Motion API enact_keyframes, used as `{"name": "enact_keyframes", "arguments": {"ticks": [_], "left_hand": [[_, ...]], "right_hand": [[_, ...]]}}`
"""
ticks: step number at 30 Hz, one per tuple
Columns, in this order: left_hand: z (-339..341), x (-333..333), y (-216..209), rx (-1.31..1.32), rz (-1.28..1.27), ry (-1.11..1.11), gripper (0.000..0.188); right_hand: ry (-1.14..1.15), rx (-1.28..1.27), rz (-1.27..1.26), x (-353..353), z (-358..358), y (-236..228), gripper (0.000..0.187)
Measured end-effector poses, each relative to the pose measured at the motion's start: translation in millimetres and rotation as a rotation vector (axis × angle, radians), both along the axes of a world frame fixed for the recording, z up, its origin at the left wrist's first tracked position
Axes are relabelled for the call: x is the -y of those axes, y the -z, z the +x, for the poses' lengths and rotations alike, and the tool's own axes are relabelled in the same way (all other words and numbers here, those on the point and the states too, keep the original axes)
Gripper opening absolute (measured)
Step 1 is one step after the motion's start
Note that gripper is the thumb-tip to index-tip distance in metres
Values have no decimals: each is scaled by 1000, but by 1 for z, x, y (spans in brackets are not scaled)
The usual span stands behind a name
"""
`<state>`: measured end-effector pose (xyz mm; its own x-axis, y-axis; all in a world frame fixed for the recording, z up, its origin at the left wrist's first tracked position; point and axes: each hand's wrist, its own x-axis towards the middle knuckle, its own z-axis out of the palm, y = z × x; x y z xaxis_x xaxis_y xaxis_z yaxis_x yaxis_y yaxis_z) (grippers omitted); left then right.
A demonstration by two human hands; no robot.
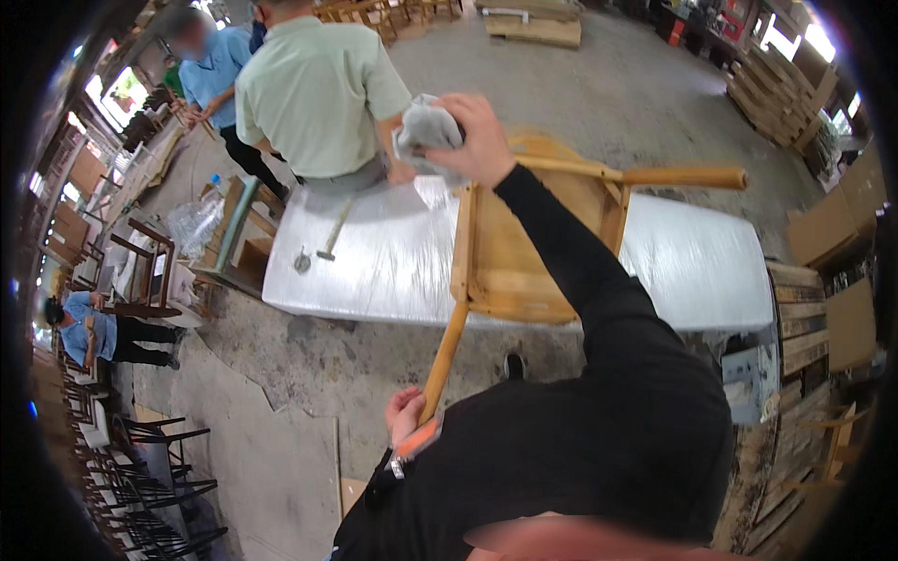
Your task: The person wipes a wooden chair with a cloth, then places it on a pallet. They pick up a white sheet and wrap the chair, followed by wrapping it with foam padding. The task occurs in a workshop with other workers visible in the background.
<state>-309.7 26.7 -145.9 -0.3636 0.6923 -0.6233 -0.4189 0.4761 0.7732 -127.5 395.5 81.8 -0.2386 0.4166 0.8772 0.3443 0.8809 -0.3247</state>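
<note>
The right hand grasps a crumpled pale grey cloth, raised above a honey-brown wooden chair that lies with its seat's underside showing on a long table wrapped in shiny silvery plastic. The left hand, fingers curled, is at the end of the chair's round wooden leg nearest the body; I cannot tell whether it grips it.
</note>
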Motion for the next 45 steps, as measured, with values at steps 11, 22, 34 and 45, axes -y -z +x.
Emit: {"name": "enact_keyframes", "arguments": {"ticks": [11, 22, 34, 45], "left_hand": [[-2, 0, 1, 19, 54, -86, 21], [-7, 4, 7, 93, 25, -115, 22], [-13, 4, 12, 107, -90, -66, 18], [-40, -6, 37, 292, -81, 100, 40]], "right_hand": [[-776, -812, -783, -18, 19, -36, 33], [-723, -142, -987, -26, -16, -61, 31], [-85, 166, -218, -64, 23, 74, 59], [-180, 1, -10, -31, 10, 45, 57]]}}
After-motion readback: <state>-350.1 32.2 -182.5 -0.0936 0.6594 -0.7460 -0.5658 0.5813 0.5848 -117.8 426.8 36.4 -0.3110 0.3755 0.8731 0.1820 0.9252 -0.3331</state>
